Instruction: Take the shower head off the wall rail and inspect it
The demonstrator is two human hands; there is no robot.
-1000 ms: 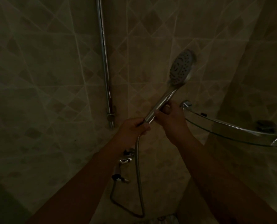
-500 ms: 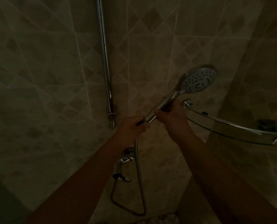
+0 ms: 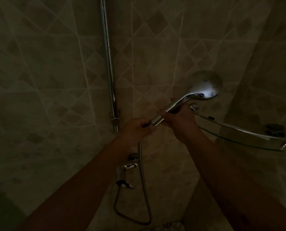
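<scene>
Twisting, apparently, the chrome hand shower head [image 3: 203, 85]: right hand [image 3: 180, 121] wraps its handle, left hand [image 3: 135, 130] pinches the metal hose [image 3: 143, 177] coupling below; next likely needs firm counter-rotation beside glass corner shelf [image 3: 238, 132].

A curved glass corner shelf [image 3: 238, 133] with a chrome rail along its front edge is fixed to the tiled walls. Toward its right end sits a small dark object [image 3: 274, 128], possibly a fitting; the dim light hides more.

rail [image 3: 108, 52] left, shelf [image 3: 248, 136] right, tap [image 3: 128, 166] below
</scene>
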